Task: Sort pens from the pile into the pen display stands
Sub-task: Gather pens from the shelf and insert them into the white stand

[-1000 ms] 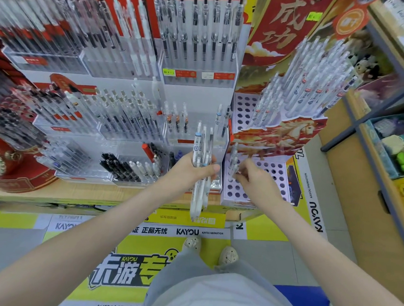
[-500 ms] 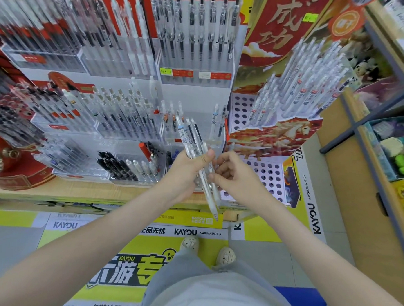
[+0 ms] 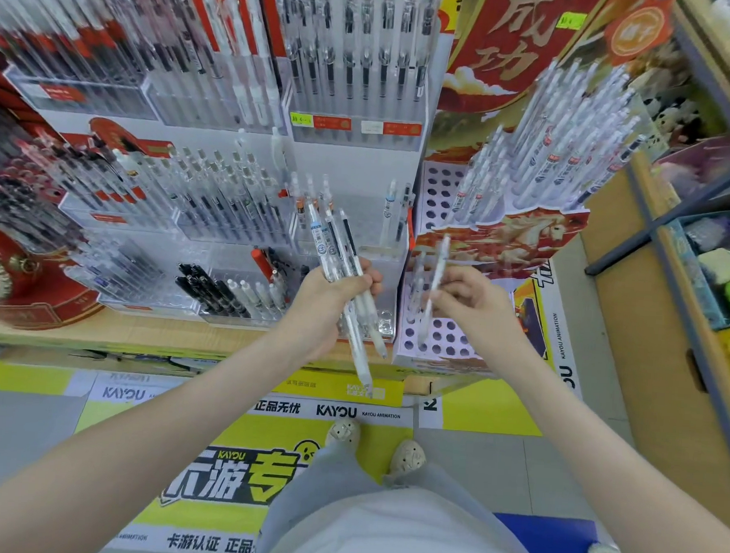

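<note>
Across the pale wooden shelf [image 3: 98, 325], tiers of clear acrylic pen racks [image 3: 117, 217] fill everything from nine o'clock to twelve, and at two o'clock rises a red-and-gold cardboard stand [image 3: 504, 245] bristling with white pens. Its lower step, a lilac board punched with round holes [image 3: 444, 344], lies at about six o'clock from the right hand [image 3: 472, 299], plainly the nearer one. That hand pinches a single slim white pen [image 3: 433, 288] between thumb and fingertips, its long axis running nearly twelve to six, tip down over the holes; whether it has entered one I cannot tell. A few standing pens [image 3: 416, 279] in the board crowd its nine o'clock side and could, I'd judge, snag it. The left hand [image 3: 324, 303], at nine o'clock from the right, grips a loose bundle of clear-barrelled pens [image 3: 339, 249], tilted up toward eleven.
</note>
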